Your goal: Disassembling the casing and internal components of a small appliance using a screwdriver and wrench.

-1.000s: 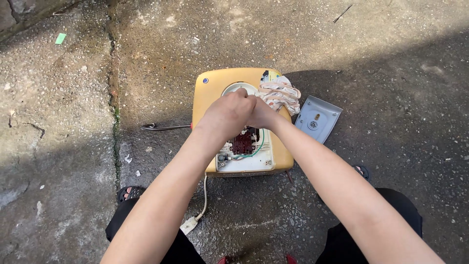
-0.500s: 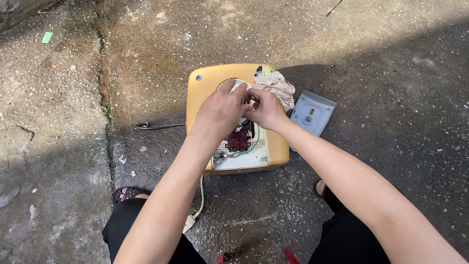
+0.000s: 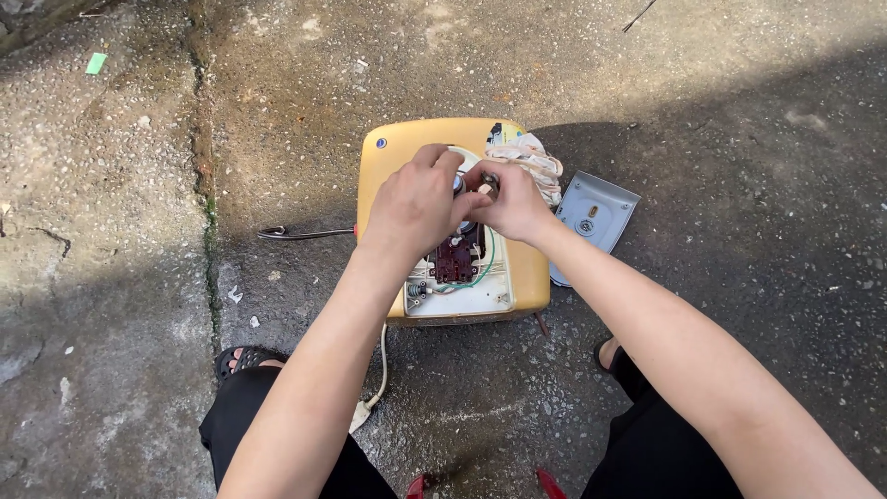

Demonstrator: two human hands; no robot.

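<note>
A yellow appliance housing (image 3: pixel 383 176) lies on the concrete ground with its inside exposed: a dark red part (image 3: pixel 455 261), a white panel (image 3: pixel 462 298) and a green wire (image 3: pixel 488 263). My left hand (image 3: pixel 416 205) and my right hand (image 3: pixel 510 201) meet over its middle, fingers pinched on a small metal part (image 3: pixel 471 188) inside the round opening. What exactly each hand grips is hidden by the fingers. A bundle of pale wires or cloth (image 3: pixel 531 159) lies at the housing's upper right.
A grey cover plate (image 3: pixel 591 220) lies on the ground to the right of the housing. A thin metal rod (image 3: pixel 300 234) sticks out on the left. A white cord (image 3: pixel 377 388) runs down toward my legs. A crack with moss (image 3: pixel 205 185) crosses the concrete.
Both hands have stayed over the housing's middle; the fingers have shifted slightly, and the view has moved a little so the housing sits lower in frame.
</note>
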